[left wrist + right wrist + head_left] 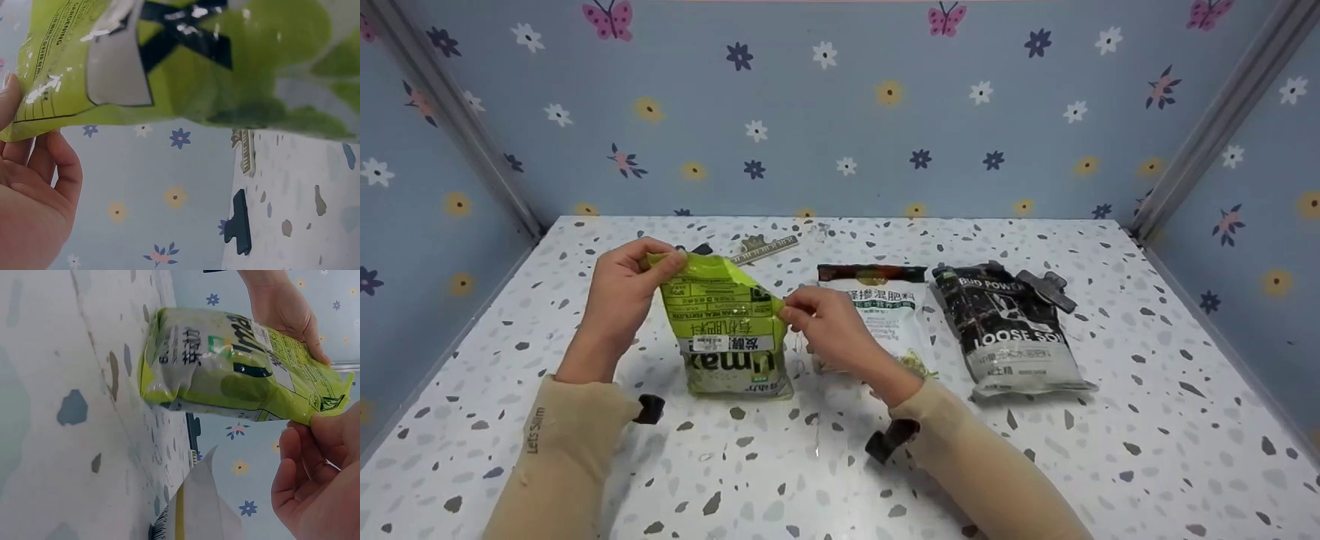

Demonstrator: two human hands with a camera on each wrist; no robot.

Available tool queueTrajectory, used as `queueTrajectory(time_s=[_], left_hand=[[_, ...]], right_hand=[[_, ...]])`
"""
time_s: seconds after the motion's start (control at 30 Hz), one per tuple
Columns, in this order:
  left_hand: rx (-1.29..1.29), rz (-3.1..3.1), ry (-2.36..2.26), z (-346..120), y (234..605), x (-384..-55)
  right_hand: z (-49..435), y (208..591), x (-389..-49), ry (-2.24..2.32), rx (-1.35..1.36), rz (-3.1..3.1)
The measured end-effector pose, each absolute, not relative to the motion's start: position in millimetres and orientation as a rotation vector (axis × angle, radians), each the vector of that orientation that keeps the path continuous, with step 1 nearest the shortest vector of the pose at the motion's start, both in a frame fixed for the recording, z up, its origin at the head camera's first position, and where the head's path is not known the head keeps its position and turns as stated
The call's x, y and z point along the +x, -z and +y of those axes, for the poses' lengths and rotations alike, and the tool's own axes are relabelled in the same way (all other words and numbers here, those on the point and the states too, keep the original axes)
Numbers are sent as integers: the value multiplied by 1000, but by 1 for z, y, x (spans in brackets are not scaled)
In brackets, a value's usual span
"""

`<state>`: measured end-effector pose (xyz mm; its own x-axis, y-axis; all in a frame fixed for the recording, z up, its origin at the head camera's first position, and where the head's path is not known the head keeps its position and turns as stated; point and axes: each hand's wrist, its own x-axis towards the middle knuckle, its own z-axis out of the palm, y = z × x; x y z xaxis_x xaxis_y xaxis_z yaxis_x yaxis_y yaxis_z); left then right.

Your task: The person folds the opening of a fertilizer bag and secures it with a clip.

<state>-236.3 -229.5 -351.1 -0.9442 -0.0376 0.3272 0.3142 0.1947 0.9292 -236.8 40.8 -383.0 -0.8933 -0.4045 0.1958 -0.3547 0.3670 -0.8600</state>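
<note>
I have the left hand (616, 296) and right hand (840, 326) pinching the green bag (727, 326) near its top, left of centre over the worktop (750, 465). The right hand partly hides the white bag (901, 322); a dark clip (241, 225) lies beyond.

The work area before me is enclosed on three sides. The flat light-blue back wall panel (840, 187) stands behind the white speckled terrazzo-pattern tabletop (750, 480) and meets its far edge. A matching left side panel (405, 202) and right side panel (1260, 240) flank the surface. A straight grey left corner post (463, 120) and right corner post (1221, 112) mark the joints. Printed decoration: white, yellow and dark-blue flowers, leafy sprigs, and pink spotted butterflies (610, 19) along the top. Tabletop pattern: irregular grey and dark chips. Illumination: diffuse, with a pale sheen towards the front.
</note>
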Motion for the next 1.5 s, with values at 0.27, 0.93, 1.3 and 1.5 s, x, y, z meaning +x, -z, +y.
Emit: queueTrajectory(time_s=[0.27, 0.93, 1.3, 1.5], left_hand=[[-305, -2128, 1866, -229, 346, -231], [-400, -2383, 1226, -223, 332, -222], [-544, -2313, 762, -193, 327, -218], [-514, -2307, 733, -184, 328, -215]], right_hand=[[43, 379, -235, 1602, -706, 2573], [48, 372, -238, 1457, -724, 2533], [48, 370, -238, 1425, -725, 2620], [48, 373, -240, 1435, -748, 2641]])
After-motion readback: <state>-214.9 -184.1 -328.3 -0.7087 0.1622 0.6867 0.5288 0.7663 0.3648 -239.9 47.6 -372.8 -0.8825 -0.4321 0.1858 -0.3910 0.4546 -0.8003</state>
